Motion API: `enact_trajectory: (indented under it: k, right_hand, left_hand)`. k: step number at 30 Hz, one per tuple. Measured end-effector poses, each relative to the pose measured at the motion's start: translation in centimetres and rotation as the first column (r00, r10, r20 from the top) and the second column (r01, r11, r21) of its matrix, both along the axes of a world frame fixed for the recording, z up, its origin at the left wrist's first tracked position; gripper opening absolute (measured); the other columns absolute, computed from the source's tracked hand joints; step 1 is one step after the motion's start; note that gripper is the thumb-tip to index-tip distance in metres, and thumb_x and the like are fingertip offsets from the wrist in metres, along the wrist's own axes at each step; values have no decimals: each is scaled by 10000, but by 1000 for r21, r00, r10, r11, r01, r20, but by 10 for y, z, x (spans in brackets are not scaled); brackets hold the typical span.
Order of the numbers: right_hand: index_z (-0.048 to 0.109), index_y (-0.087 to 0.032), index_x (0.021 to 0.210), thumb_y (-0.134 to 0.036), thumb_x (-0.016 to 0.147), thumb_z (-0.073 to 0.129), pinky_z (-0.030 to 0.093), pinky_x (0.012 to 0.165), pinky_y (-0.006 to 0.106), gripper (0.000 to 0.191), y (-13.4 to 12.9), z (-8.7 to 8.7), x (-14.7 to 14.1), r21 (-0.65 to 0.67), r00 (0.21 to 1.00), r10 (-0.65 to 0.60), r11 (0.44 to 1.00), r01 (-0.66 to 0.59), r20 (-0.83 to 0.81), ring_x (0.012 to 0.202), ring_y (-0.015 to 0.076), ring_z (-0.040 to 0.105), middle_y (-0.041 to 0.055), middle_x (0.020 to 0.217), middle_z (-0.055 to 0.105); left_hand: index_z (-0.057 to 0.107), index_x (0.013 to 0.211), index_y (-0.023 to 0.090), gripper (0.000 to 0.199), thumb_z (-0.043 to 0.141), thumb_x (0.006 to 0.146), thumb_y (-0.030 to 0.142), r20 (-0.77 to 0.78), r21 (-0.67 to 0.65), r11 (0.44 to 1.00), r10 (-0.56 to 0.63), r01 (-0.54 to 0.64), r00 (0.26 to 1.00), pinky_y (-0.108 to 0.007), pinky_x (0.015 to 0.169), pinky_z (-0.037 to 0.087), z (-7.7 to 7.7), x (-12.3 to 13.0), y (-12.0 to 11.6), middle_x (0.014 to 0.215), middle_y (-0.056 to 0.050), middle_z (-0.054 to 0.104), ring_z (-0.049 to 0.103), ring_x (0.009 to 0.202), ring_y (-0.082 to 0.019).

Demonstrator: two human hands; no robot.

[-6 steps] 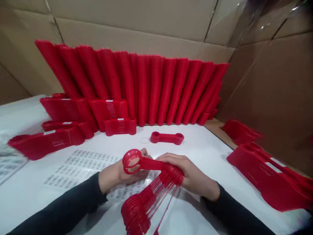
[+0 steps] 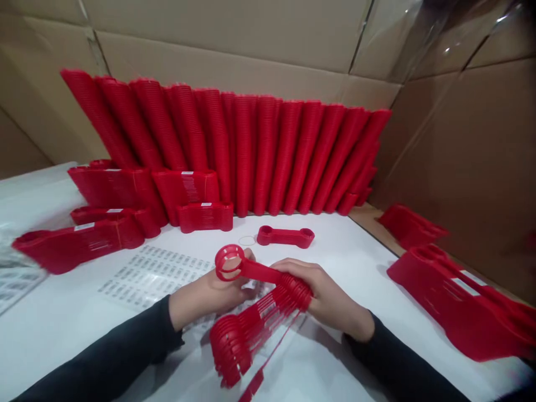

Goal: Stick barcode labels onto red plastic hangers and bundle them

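My right hand (image 2: 322, 293) is closed round one end of a fanned stack of red plastic pieces (image 2: 234, 340). The stack's other ends, each with a ring, spread down toward the lower middle. One red piece (image 2: 257, 272) stands apart from the rest, its ring pointing left above my left hand (image 2: 213, 290). That hand is behind this ring, with fingers curled and partly hidden; whether it grips anything cannot be made out. A smaller red stack (image 2: 285, 236) lies just beyond my hands, beside a thin loop (image 2: 247, 240).
Tall red stacks (image 2: 266, 153) line the cardboard wall (image 2: 221, 33). Labelled red bundles lie left (image 2: 84, 240) and right (image 2: 460, 301). Printed label sheets (image 2: 154, 271) lie on the white table (image 2: 347, 245) under my left forearm, with clear plastic bags (image 2: 33, 195) at far left.
The fanned pieces have swung slightly up, and a piece at the bottom now hangs apart. The separated ring has risen a little. The label sheet has shifted right.
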State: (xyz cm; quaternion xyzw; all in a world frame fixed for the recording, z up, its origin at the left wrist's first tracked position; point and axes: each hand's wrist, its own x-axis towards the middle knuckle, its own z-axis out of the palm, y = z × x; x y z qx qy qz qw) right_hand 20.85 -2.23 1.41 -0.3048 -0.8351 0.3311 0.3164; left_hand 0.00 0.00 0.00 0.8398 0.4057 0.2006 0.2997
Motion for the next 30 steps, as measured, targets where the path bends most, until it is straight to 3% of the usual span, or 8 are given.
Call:
enact_trajectory:
  k: [6, 9, 12, 15, 21, 30]
  right_hand:
    - [603, -216, 1050, -12, 754, 482, 469, 771, 277, 379, 2, -2, 0, -48, 991, -134, 990, 133, -28, 893, 171, 587, 41, 1008, 621]
    - [602, -211, 1045, -11, 749, 448, 477, 735, 277, 389, 2, -4, 0, -89, 971, -229, 971, 223, -61, 861, 174, 595, 39, 978, 630]
    - [594, -203, 1055, 8, 722, 403, 485, 705, 276, 438, 3, -5, 1, -130, 940, -333, 938, 322, -72, 829, 174, 602, 36, 939, 634]
    - [609, -193, 1009, 37, 666, 370, 482, 696, 272, 477, 3, -5, 1, -132, 929, -369, 922, 364, -19, 812, 174, 606, 34, 925, 641]
    - [615, -197, 963, 26, 663, 388, 461, 729, 263, 438, -1, -7, -2, -105, 939, -340, 933, 344, 50, 865, 180, 599, 38, 967, 650]
    - [619, -189, 989, 21, 640, 404, 446, 714, 264, 461, 0, -6, -1, -45, 936, -343, 937, 347, 79, 838, 176, 591, 44, 965, 652]
  left_hand:
    - [585, 813, 189, 179, 499, 762, 338, -66, -163, 987, 1, -12, 998, -284, 691, 438, 7, 1, 10, 797, -9, 613, 557, 728, -156]
    - [594, 755, 166, 159, 542, 737, 315, 63, -238, 969, 89, -72, 994, -255, 634, 425, 29, -12, 21, 730, 0, 606, 538, 661, -132]
    - [615, 744, 173, 225, 588, 728, 396, 160, -259, 961, 143, -99, 977, -206, 504, 349, 54, -33, 30, 625, 31, 527, 451, 557, -93]
    - [633, 812, 193, 225, 613, 724, 400, 209, -353, 934, 127, -46, 970, -180, 437, 270, 66, -41, 28, 543, 63, 406, 348, 483, -61]
    - [620, 995, 222, 294, 560, 769, 400, 126, -384, 919, -49, 95, 991, -193, 432, 205, 57, -10, 7, 526, 83, 275, 246, 472, -63]
    - [579, 1012, 192, 301, 540, 790, 392, 139, -449, 893, 26, 39, 990, -189, 452, 219, 44, -1, 9, 521, 91, 303, 287, 473, -61]
